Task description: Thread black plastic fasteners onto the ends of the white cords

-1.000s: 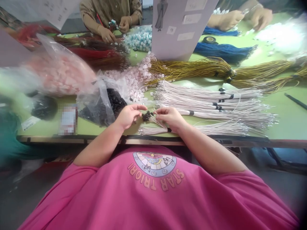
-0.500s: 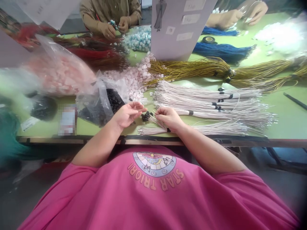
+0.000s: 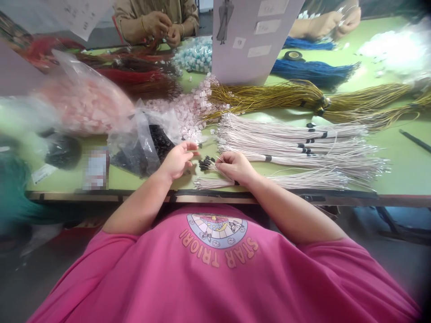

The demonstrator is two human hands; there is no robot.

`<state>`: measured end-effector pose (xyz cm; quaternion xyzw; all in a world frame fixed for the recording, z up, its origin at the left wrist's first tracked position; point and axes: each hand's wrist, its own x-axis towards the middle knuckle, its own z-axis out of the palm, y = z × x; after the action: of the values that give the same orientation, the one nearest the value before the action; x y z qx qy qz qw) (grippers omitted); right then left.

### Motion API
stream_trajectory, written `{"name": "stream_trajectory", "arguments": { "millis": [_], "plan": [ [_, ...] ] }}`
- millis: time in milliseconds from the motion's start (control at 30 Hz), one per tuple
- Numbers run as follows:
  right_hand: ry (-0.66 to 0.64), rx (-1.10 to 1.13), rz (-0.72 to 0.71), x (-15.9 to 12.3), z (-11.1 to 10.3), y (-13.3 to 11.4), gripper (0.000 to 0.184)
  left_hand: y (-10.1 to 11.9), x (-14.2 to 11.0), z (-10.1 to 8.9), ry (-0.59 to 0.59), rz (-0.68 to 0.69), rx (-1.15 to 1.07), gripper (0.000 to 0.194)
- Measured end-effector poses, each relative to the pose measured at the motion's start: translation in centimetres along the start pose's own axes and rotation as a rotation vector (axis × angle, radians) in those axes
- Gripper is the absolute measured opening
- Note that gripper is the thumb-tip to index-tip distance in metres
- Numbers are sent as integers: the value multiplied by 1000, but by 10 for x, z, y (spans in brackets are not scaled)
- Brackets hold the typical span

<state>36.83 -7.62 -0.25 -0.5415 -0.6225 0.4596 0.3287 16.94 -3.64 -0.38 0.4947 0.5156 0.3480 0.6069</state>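
Your right hand (image 3: 235, 168) has its fingers pinched on thin white wires (image 3: 213, 167), probably to keep them bunched. Their black ends (image 3: 204, 163) poke out left, at the near side of the tabletop (image 3: 404, 179). Your left hand (image 3: 178, 160) has its fingers apart (I can't tell if they hold something tiny). The bag (image 3: 148, 141) sits just left, perhaps for easy reach.
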Motion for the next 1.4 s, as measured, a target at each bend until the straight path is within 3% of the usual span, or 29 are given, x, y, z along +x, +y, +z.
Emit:
{"name": "stream_trajectory", "arguments": {
  "millis": [100, 200, 300, 400, 500, 633, 767, 967, 1400],
  "plan": [
    [-8, 12, 1, 0, -1, -1, 15, 6, -6, -6, 130, 188, 355, 15],
    [-6, 6, -8, 0, 0, 0, 16, 9, -14, -11, 136, 330, 909, 16],
    [-16, 1, -12, 1, 0, 1, 17, 6, -17, -11, 69, 218, 1290, 25],
    [-28, 2, -5, 1, 1, 2, 17, 0, -15, -7, 65, 152, 1447, 24],
    [-20, 0, -3, 1, 1, 2, 19, 1, -15, -2, 86, 266, 1397, 15],
    [-17, -4, -38, 0, 1, 1, 21, 8, -25, 5, 116, 450, 975, 15],
    [-12, -18, -42, 0, 0, 1, 20, 4, -28, 12, 37, 454, 686, 17],
    [8, -50, -66, -1, -1, 1, 20, -5, -20, 14, -15, 489, 762, 12],
    [-44, -88, -70, 1, 2, 4, 21, -9, -18, 18, -80, 619, 710, 7]
  ]
}}
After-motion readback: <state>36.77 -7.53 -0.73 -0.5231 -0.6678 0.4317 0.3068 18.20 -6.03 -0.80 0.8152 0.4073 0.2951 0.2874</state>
